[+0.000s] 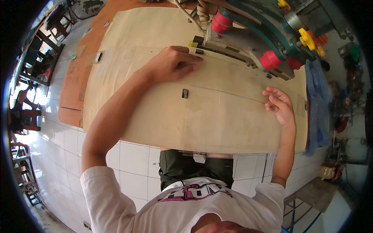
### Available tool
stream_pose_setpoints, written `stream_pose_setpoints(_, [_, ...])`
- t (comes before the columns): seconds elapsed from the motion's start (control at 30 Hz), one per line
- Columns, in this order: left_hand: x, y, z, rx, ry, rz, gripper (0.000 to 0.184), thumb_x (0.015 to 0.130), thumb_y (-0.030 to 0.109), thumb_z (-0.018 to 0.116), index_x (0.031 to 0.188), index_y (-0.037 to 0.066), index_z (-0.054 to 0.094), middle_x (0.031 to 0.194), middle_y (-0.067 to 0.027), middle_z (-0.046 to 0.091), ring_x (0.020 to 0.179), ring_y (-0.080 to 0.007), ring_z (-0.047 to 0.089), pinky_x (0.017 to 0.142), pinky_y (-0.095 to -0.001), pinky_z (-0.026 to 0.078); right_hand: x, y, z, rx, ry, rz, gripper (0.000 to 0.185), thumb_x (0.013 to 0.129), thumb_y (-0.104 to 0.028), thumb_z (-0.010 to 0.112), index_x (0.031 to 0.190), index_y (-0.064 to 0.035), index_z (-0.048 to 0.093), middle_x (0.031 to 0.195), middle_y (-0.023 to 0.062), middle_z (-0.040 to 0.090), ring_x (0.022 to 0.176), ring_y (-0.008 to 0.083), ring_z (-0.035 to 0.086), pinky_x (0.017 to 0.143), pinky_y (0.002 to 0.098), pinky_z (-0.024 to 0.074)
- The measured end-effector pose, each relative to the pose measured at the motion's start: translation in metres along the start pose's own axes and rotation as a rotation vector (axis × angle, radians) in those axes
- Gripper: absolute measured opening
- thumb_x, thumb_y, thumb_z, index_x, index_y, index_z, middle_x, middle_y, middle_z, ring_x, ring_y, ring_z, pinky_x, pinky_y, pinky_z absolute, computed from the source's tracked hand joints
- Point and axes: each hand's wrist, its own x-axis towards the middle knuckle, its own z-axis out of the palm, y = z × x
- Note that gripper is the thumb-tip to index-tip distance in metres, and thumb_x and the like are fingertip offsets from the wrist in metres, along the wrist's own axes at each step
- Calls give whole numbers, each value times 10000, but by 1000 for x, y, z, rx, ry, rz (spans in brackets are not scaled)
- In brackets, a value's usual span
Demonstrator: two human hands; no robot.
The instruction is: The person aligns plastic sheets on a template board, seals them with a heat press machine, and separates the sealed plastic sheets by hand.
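Observation:
My left hand (176,64) lies over the left part of the board near the press, its index finger stretched out and its thumb apart. Just beyond its fingertips is a small dark block (199,51) at the press's edge. My right hand (280,106) is at the right, fingers curled towards the thumb at the end of a thin clear plastic sheet (229,97). That sheet is hard to see against the tan board (155,120); its edge runs leftward from my right hand. Between my hands, nearer me, sits a small black piece (185,93).
A green-armed press (248,31) with red and yellow knobs overhangs the board's far right. Blue plastic sheeting (318,105) hangs beyond the right edge. An orange-brown tabletop (72,101) shows at left. A wooden stool (314,194) stands at lower right.

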Motion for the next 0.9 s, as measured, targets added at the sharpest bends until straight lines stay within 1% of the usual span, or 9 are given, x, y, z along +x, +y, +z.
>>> stream_pose_setpoints(0.07, [-1,-3,3,2,57,53,268,822,108,653,1076,51,717,738,-152,596,723,-318,584,683,-415,483,0,0,2,-2,2,1,319,919,-88,622,1221,2,571,1110,117,666,743,143,694,635,235,581])
stream_pose_setpoints(0.4, [0,-4,2,-37,33,17,267,821,95,646,1076,57,716,768,-145,617,747,-315,595,696,-414,490,-1,-1,1,-16,3,6,327,920,-97,626,1225,4,567,1102,126,665,733,148,690,623,240,583])
stream_pose_setpoints(0.6, [0,-4,4,-41,75,58,262,805,92,656,1056,53,720,772,-152,620,732,-322,601,691,-413,495,-2,-2,3,-3,0,13,319,922,-85,612,1225,1,561,1108,127,663,736,144,689,630,238,583])
stream_pose_setpoints(0.7, [0,-4,2,-38,73,69,257,801,93,661,1047,53,722,767,-152,618,720,-324,602,680,-413,496,-4,-3,7,-36,3,-19,313,929,-93,600,1225,0,557,1114,128,661,742,146,693,642,237,585])
stream_pose_setpoints(0.77, [-1,-5,0,-13,-11,37,260,832,120,660,1071,25,700,869,-195,652,789,-345,633,727,-407,521,-4,-3,5,-34,-30,-31,337,937,-96,582,1257,-8,525,1160,141,643,764,155,698,650,248,589])
stream_pose_setpoints(0.8, [-1,-5,1,-13,-12,37,260,832,120,660,1071,25,700,869,-195,652,789,-345,633,727,-407,521,-4,-3,5,-33,-29,-30,337,937,-96,582,1257,-8,525,1160,141,643,764,155,698,650,248,589])
stream_pose_setpoints(0.87, [0,-4,0,-31,-10,33,226,830,111,662,1033,26,716,822,-178,644,766,-326,625,703,-405,514,-4,-4,4,-30,-74,-50,477,954,-131,576,1389,-43,403,1199,171,618,786,175,706,656,262,592])
stream_pose_setpoints(0.9, [0,-3,0,-31,-10,33,226,830,111,662,1033,26,716,822,-178,644,766,-326,625,703,-405,514,-5,-5,6,-30,-74,-50,477,954,-131,576,1389,-43,403,1199,171,618,786,175,706,656,262,592])
